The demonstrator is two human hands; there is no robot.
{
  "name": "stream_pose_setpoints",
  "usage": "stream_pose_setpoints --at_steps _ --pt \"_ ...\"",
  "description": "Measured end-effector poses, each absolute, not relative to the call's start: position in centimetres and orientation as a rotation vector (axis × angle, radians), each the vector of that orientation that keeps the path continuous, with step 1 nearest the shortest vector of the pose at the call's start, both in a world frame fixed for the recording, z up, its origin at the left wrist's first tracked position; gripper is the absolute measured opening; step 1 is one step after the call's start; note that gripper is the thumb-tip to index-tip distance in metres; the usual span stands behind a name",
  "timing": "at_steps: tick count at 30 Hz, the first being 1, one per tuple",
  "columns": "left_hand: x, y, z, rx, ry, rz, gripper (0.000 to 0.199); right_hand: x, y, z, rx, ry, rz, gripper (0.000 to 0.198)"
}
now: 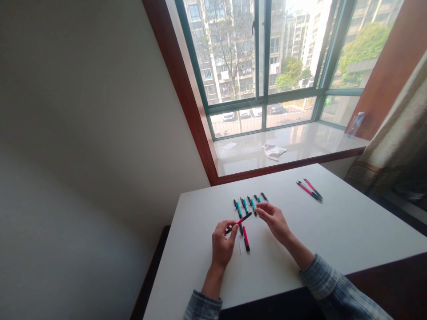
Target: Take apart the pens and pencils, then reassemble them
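My left hand [223, 245] pinches a pink and black pen [244, 219] between thumb and fingertips, its black end slanting up to the right. Just past that end, my right hand [274, 221] has thumb and fingers pressed together. Whatever sits in its fingertips is too small to name. Below the held pen lies a pink and black pen piece [246, 239], with a thin white stick like a refill [239, 246] to its left. Behind both hands runs a row of teal and black pen pieces [238, 208], partly hidden by my right fingers.
Several pink and black pens [308, 191] lie together at the right rear of the white table [196, 213]. Beyond the table, the window sill [243, 161] carries a crumpled cloth [274, 152] and a clear bottle [355, 124]. A grey wall rises on the left.
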State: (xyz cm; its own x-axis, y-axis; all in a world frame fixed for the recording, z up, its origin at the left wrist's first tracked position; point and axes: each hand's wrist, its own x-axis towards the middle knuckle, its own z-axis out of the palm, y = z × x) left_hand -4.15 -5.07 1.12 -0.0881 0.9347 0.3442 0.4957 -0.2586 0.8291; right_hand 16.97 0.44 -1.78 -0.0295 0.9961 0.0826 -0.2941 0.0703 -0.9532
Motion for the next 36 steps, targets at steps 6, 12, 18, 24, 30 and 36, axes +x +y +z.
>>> stream_pose_setpoints --at_steps 6,12,18,24,30,36 --pt "-5.2 -4.2 0.2 1.310 1.495 1.506 0.041 16.7 -0.3 -1.9 -1.061 -1.431 0.933 0.026" --pt "-5.6 -4.0 -0.2 1.206 1.444 1.580 0.044 15.9 -1.5 -2.9 -1.051 -1.925 0.699 0.020" --pt "-5.5 -3.9 -0.2 1.155 1.405 1.585 0.046 15.5 -1.1 -2.7 -1.105 -1.990 0.647 0.035" --pt "-5.6 -3.8 -0.4 1.107 1.359 1.574 0.044 14.7 -0.5 -2.1 -1.225 -1.999 0.583 0.038" --pt "-5.5 -3.9 -0.3 1.112 1.339 1.569 0.042 14.5 -0.3 -2.0 -1.251 -1.991 0.587 0.038" --pt "-5.2 -4.2 0.2 1.170 1.353 1.535 0.039 14.8 -0.6 -2.1 -1.223 -1.924 0.563 0.027"
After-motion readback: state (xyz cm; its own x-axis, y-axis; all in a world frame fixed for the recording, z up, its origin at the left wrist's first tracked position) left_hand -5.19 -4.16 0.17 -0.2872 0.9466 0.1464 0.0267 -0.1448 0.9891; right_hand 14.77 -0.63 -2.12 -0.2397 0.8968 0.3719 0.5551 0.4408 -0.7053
